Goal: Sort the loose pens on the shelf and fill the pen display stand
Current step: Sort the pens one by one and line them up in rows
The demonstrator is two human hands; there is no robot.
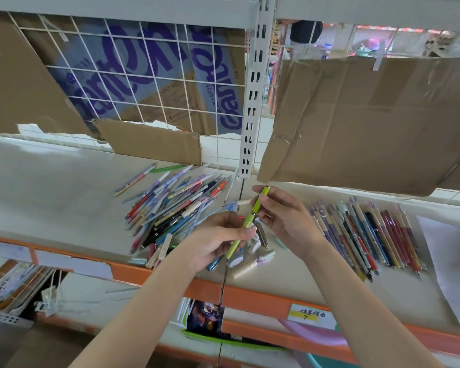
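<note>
A lime-green pen (253, 213) is held above the shelf by both hands. My left hand (218, 240) pinches its lower barrel, and my right hand (284, 216) grips its upper end near the clip. A jumbled heap of loose pens (170, 205) lies on the white shelf (51, 189) to the left. To the right, a row of sorted pens (367, 235) lies side by side. A few short pens and caps (250, 261) lie under my hands near the front edge. No display stand is in view.
Cardboard sheets (369, 120) hang against the wire grid back (144, 75). A white upright post (252, 96) divides the shelf. The orange shelf lip (250, 293) carries a yellow price label (307, 314). A white paper sheet (452, 261) lies at far right. A basket (11, 288) sits lower left.
</note>
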